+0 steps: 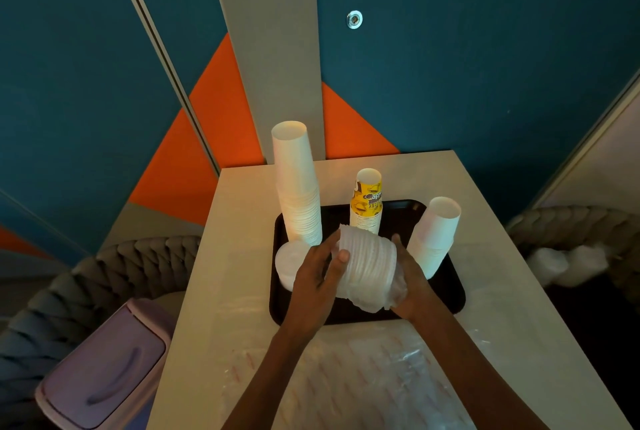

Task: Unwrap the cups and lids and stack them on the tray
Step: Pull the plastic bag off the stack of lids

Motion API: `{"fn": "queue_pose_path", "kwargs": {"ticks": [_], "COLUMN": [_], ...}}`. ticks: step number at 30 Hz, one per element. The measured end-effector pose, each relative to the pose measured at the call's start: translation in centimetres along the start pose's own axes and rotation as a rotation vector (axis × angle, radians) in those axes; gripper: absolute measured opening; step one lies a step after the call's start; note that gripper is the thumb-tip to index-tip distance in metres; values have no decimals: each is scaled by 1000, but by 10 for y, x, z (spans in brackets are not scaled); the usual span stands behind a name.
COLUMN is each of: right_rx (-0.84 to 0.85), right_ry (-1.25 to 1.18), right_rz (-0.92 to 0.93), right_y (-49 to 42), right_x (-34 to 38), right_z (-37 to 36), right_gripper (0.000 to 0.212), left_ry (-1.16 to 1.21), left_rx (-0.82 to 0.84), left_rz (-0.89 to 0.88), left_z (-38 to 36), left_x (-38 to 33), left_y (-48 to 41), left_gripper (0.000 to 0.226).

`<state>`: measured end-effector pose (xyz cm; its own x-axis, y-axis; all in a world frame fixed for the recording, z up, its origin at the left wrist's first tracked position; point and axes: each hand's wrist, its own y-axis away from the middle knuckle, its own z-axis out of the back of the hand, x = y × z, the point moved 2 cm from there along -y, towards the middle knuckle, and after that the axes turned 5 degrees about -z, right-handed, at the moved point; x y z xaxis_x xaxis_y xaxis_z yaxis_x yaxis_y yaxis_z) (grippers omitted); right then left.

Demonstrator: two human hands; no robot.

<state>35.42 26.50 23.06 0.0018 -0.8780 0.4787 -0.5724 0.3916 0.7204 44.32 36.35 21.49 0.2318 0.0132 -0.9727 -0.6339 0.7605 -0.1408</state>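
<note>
White lid stack [369,266], half wrapped, sits gripped between the left hand [311,279] and right hand [411,277] over the tray [446,294].

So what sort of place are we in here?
Probably a café or office break corner: stacks of disposable paper cups on a black serving tray, a swing-lid bin beside the small table, and braided lounge chairs.
</note>
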Motion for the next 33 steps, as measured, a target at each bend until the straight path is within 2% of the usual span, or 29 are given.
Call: {"fn": "queue_pose_path", "kwargs": {"ticks": [2, 6, 9, 11, 12, 14, 16, 17, 19, 21, 24, 27, 30, 33], "right_rx": [149, 166, 105, 117, 151, 219, 246, 272, 335, 391, 410, 421, 427, 456], "right_ry": [-86, 60, 159, 164, 166, 164, 110, 67, 21, -4, -36, 30, 54, 38], "right_rz": [-26, -41, -14, 10, 37, 100, 145, 157, 168, 177, 182, 177, 173, 163], "right_y": [0, 2, 2, 2, 0, -2, -3, -4, -5, -8, -11, -9, -9, -7], "right_x": [1, 0, 3, 6, 6, 8, 11, 12, 13, 12, 10, 7, 6, 4], "right_z": [-5, -4, -4, -2, 0, 5, 9, 11, 11, 13, 15, 16, 18, 17], "right_gripper": [51, 48, 37, 35, 41, 53, 43, 46, 81, 100, 105, 111, 115, 115], "left_ry": [-15, -66, -30, -39, -82, -147, -180, -189, -191, -182, -175, -178, -204, -263], "left_rx": [-24, -67, -86, -46, -18, 18, 30, 38, 50, 54, 62, 68, 24, 47], "left_rz": [-17, -64, -69, -52, -50, -60, -92, -116, -133, -135, -143, -136, -179, -175], "left_z": [-3, -7, -8, -7, -6, -3, 1, 3, 5, 6, 9, 11, 13, 14], "left_x": [-1, 2, -2, -3, -4, -5, -2, 0, 0, -3, -12, -20, -20, -21], "left_y": [0, -3, 0, 0, 0, 1, 3, 4, 5, 6, 6, 3, -3, -9], "left_gripper": [22, 46, 61, 58, 54, 60, 67, 69, 70, 71, 67, 45, 50, 44]}}
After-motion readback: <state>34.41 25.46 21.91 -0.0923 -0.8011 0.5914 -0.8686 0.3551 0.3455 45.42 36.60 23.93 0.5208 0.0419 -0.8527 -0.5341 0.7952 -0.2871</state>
